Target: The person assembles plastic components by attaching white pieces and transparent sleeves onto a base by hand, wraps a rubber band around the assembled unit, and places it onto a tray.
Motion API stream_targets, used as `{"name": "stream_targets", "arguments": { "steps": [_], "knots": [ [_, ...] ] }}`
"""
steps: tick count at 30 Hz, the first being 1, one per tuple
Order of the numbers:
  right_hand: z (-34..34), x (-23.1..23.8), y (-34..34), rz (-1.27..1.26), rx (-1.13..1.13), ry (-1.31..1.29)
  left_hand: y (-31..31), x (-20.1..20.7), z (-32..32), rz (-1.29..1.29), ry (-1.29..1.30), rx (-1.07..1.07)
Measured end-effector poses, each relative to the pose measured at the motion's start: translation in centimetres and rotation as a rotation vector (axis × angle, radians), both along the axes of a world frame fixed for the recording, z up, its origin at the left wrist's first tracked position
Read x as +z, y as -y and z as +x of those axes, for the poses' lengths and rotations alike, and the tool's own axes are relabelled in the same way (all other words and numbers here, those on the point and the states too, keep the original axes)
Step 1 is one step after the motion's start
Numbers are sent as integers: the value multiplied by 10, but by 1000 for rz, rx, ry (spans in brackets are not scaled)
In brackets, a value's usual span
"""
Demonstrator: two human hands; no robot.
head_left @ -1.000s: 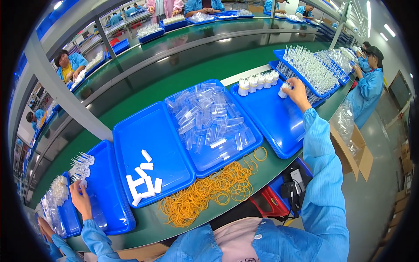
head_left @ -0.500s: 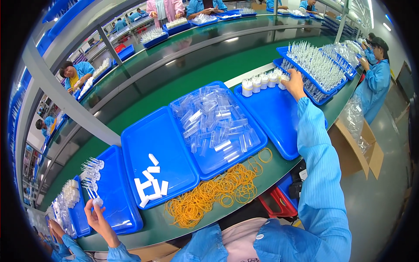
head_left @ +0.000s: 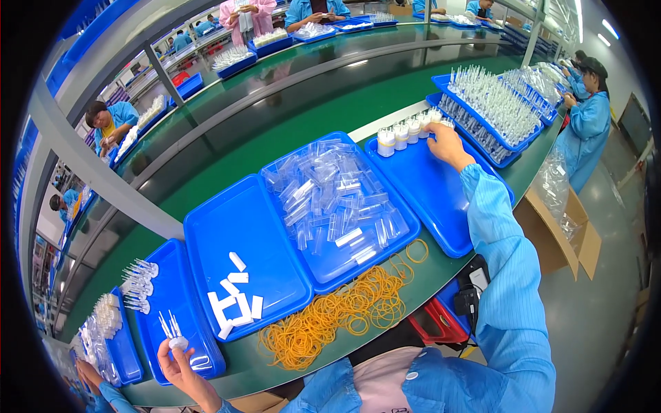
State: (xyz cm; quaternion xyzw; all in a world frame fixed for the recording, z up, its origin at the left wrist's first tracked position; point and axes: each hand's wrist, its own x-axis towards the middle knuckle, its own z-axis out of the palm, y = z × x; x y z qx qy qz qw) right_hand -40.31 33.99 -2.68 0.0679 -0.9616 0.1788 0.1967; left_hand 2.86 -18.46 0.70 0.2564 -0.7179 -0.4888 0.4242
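Note:
My left hand (head_left: 187, 377) pinches a small white round-based piece (head_left: 178, 342) with several thin prongs pointing up. It is just above the near end of a blue tray (head_left: 175, 289), where similar pronged pieces (head_left: 139, 282) stand in a group at the far end. My right hand (head_left: 449, 147) reaches over the right-hand blue tray (head_left: 451, 227). Its thumb and fingers close on one of the white cylinders (head_left: 401, 136), which stand in a row along the far edge, with yellowish bands around them. The fingers partly cover the cylinder they touch.
Between my hands lie a tray of clear plastic tubes (head_left: 330, 196) and a tray with white blocks (head_left: 241, 306). Loose yellow rubber bands (head_left: 330, 313) are heaped along the near edge. Stacked trays of pronged pieces (head_left: 492, 110) stand at right, above an open carton (head_left: 561, 227). Co-workers sit around the green line.
My right hand has shifted left along the row of cylinders. My left hand, still pinching the pronged piece, has moved right and toward me. The view has shifted slightly.

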Motion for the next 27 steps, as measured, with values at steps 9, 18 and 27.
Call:
{"name": "stream_targets", "arguments": {
  "steps": [9, 18, 27],
  "knots": [
    [17, 26, 13, -123, 48, -101, 0, 3, 7, 140, -93, -50],
    [125, 78, 222, -303, 967, -63, -24, -5, 24, 240, -85, -201],
    [233, 12, 381, 98, 1317, 117, -47, -10, 38, 446, -192, -259]
  ]
}}
